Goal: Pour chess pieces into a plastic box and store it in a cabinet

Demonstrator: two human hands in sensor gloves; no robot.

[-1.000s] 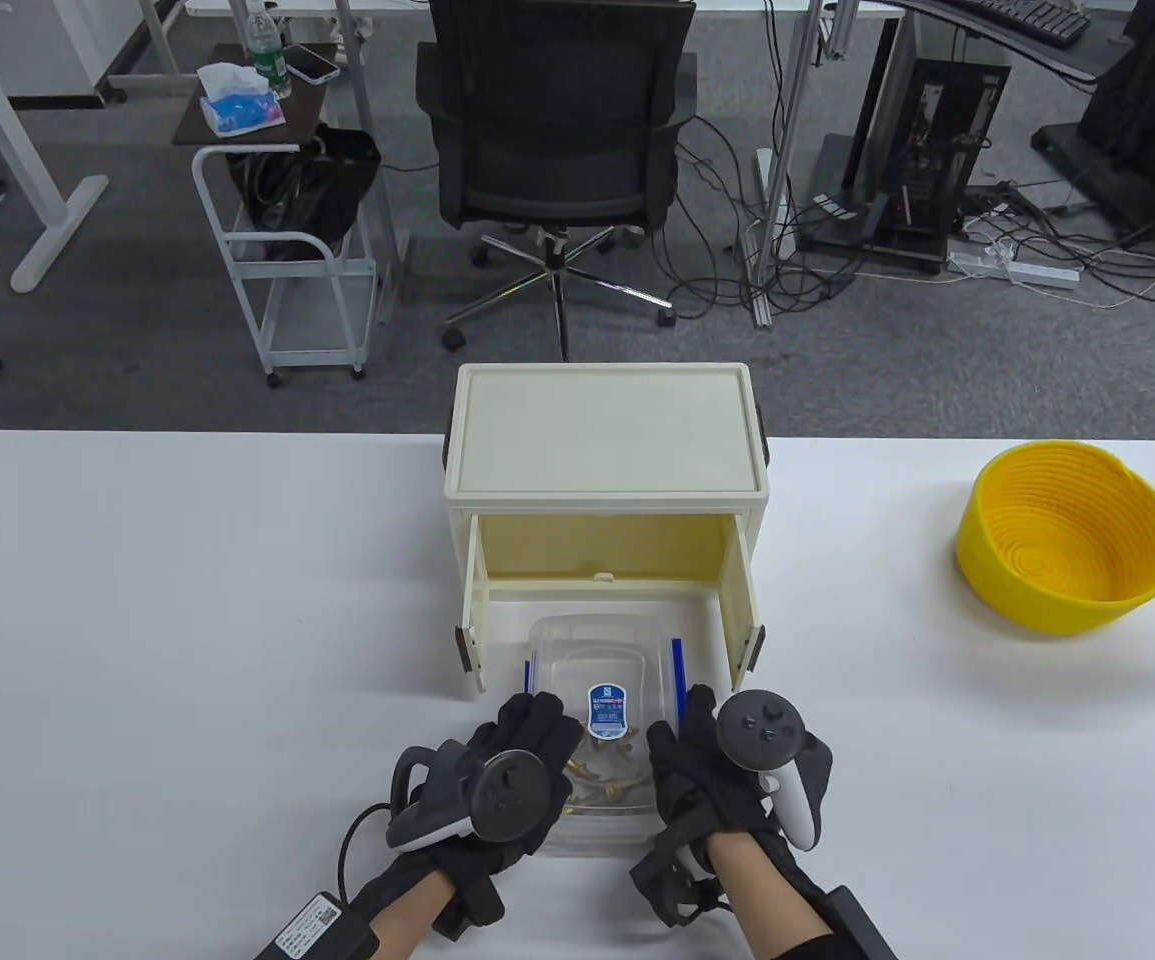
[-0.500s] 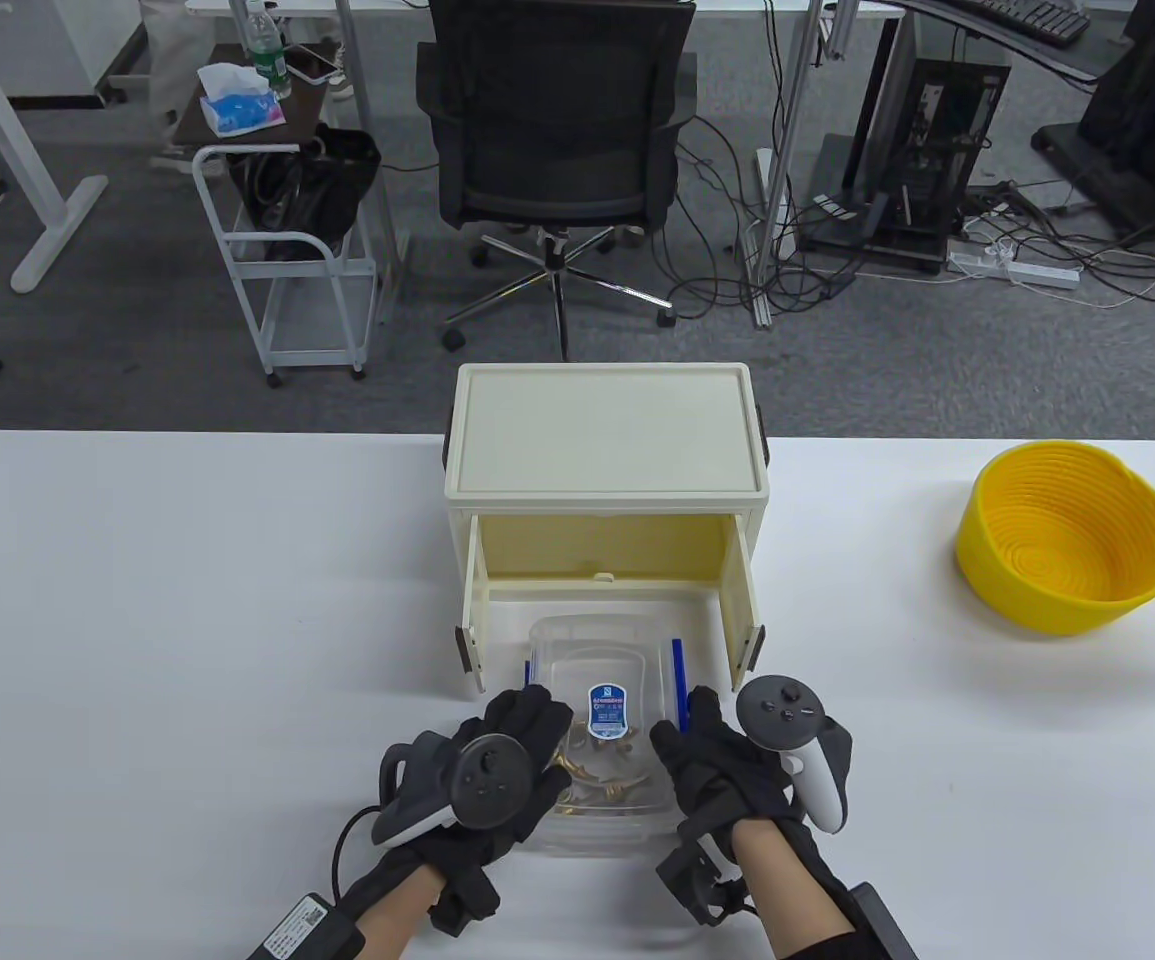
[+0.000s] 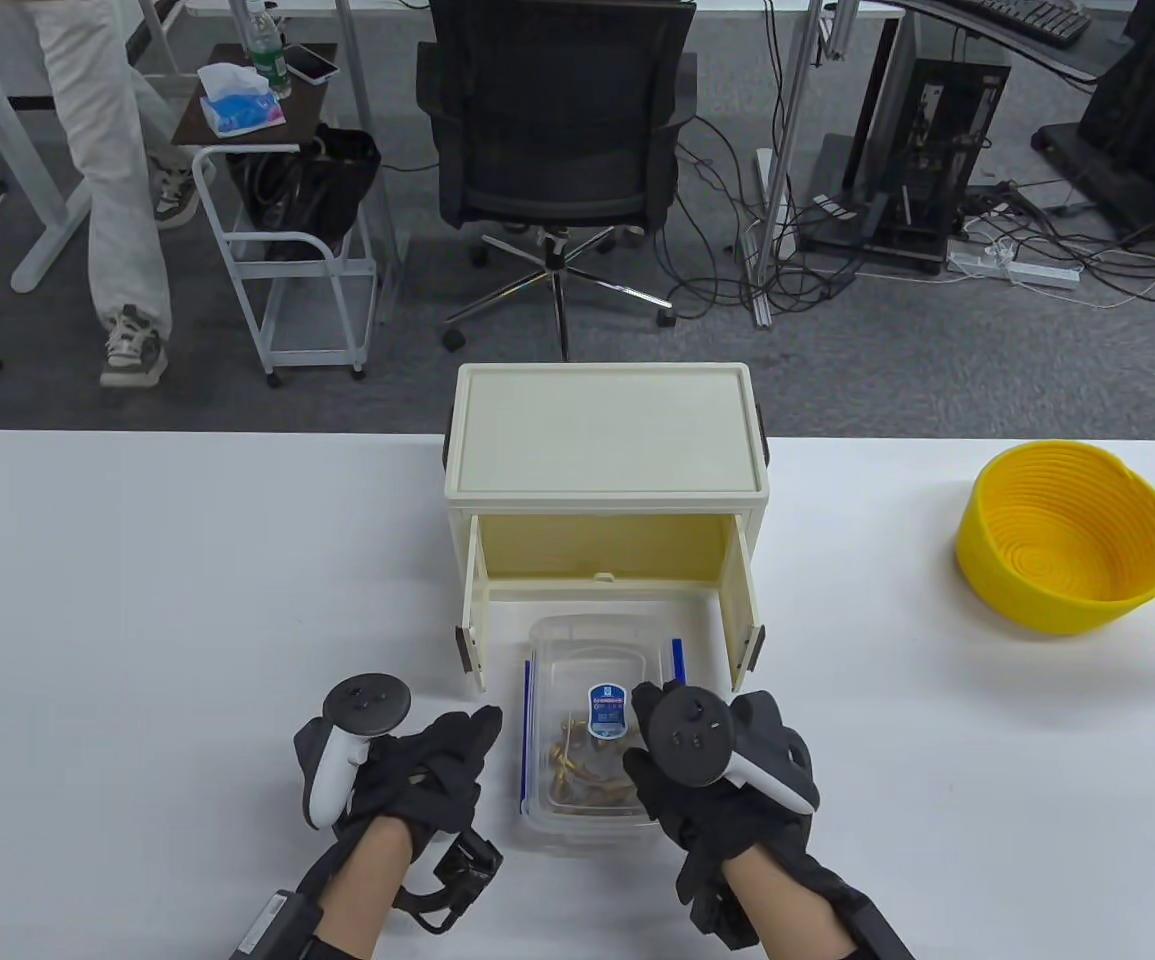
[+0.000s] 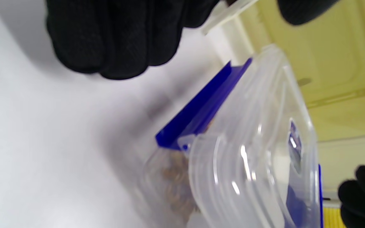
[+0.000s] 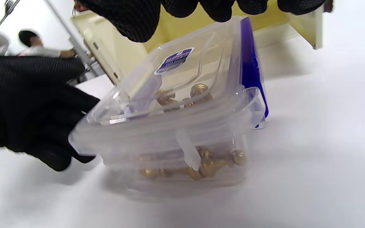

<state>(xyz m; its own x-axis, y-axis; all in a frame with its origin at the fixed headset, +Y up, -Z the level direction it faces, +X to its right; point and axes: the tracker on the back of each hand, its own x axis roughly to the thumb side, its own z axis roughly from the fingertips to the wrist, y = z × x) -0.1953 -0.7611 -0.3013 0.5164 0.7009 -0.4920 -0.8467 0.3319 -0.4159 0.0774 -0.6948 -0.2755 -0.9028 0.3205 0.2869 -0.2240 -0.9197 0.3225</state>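
Presently: lidded plastic box [image 3: 592,740] of gold chess pieces [image 5: 198,163], lower centre on the bench [image 3: 187,580], before the open cabinet [image 3: 605,480]. Left hand [image 3: 427,775] touches its side; right hand [image 3: 702,790] rests atop; grip untellable. Storing step: box to be slid inside.

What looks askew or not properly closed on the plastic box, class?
The lid of the plastic box sits tilted, raised along one edge, and its blue clips look unlatched. The chess pieces are inside; none spilled.
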